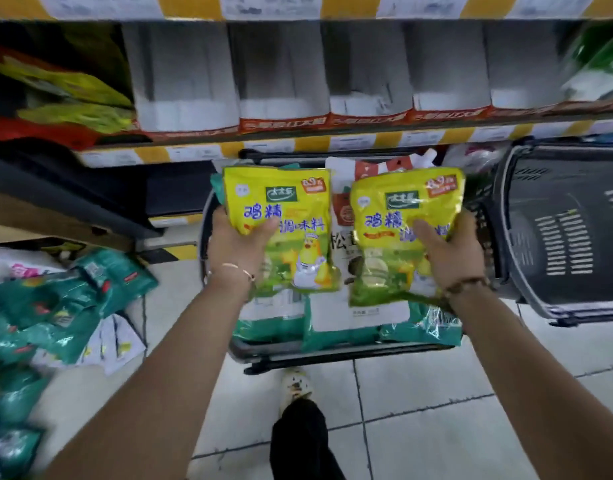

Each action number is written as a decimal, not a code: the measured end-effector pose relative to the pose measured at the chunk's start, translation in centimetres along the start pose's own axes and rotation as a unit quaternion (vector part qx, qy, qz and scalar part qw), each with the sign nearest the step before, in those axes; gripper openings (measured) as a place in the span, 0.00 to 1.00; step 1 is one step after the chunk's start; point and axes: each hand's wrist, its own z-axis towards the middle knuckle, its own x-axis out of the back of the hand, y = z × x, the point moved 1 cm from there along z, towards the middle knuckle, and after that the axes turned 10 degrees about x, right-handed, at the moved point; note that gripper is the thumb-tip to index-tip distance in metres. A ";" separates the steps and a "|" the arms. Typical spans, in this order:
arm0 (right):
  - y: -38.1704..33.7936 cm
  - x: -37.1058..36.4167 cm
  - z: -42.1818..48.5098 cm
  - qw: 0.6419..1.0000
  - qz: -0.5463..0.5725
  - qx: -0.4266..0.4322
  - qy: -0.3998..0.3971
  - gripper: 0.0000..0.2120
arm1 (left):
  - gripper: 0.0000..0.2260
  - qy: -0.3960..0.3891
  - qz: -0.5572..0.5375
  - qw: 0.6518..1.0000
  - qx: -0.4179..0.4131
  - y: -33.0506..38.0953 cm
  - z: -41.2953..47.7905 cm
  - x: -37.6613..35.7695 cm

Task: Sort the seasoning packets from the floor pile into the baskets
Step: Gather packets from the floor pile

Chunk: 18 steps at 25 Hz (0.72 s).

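I see the left hand (237, 249) clamped on one yellow packet (280, 230). The right hand (452, 252) grips another yellow packet (400, 237). Both are at frame centre, above the basket (332, 353).

The heap of teal plastic seasoning packets (38, 317) on the floor is motion-blurred and cut off by the left edge. The dark plastic basket (332, 351) is largely hidden behind two yellow foil packets (280, 216). Shelf labels (194, 152) are illegible.

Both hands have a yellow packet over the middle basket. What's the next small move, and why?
Probably lower both and let go into the middle basket. The left hand and right hand each hold a yellow packet right above it, and it already holds packets; the right basket looks empty.
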 end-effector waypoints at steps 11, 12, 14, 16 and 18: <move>-0.1 -6.4 -1.9 0.908 -0.360 0.155 -0.150 0.36 | 0.32 -0.002 0.462 0.878 -0.127 -3.4 -1.8 -6.8; 0.0 -6.7 -2.6 0.906 -0.365 0.157 -0.143 0.36 | 0.31 0.008 0.484 0.865 -0.133 -3.9 -1.8 -7.0; 0.1 -7.3 -3.1 0.907 -0.369 0.146 -0.139 0.35 | 0.30 0.033 0.521 0.840 -0.147 -4.8 -1.6 -7.3; 0.1 -7.7 -2.9 0.907 -0.372 0.135 -0.144 0.34 | 0.31 0.051 0.539 0.827 -0.149 -5.2 -1.3 -8.0; 0.2 -7.8 -2.6 0.907 -0.373 0.132 -0.146 0.34 | 0.32 0.059 0.542 0.826 -0.144 -5.2 -1.1 -8.5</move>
